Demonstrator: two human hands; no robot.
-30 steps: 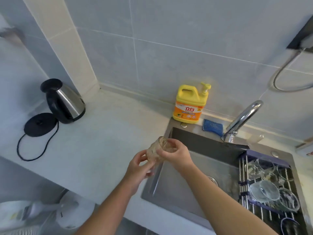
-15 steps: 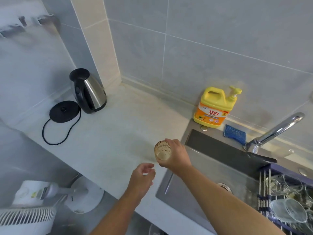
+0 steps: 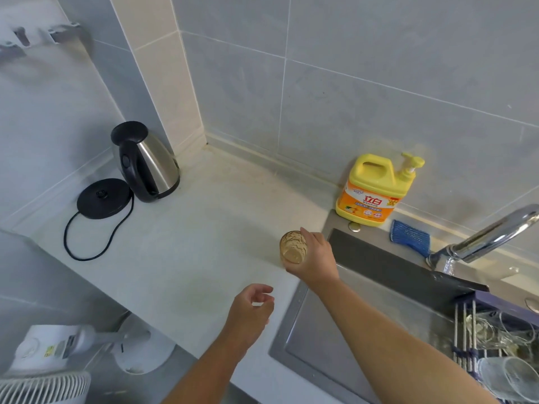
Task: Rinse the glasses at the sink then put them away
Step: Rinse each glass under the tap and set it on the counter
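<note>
My right hand [image 3: 316,259] grips a small amber textured glass [image 3: 293,246] upside down, base facing me, just above the white counter [image 3: 186,258] left of the steel sink [image 3: 364,325]. My left hand [image 3: 250,313] hovers lower down over the counter's front edge, fingers loosely curled, holding nothing. Several clear glasses [image 3: 507,374] lie on a rack [image 3: 466,330] across the sink's right part.
A yellow detergent jug [image 3: 376,191] and a blue sponge [image 3: 411,236] sit behind the sink, the tap [image 3: 490,237] to the right. An electric kettle [image 3: 145,161] and its base [image 3: 102,198] stand at the counter's far left. A white fan [image 3: 58,371] is on the floor.
My left hand let go of the glass and dropped away. My right hand carried the glass left from over the sink to above the counter and turned it upside down.
</note>
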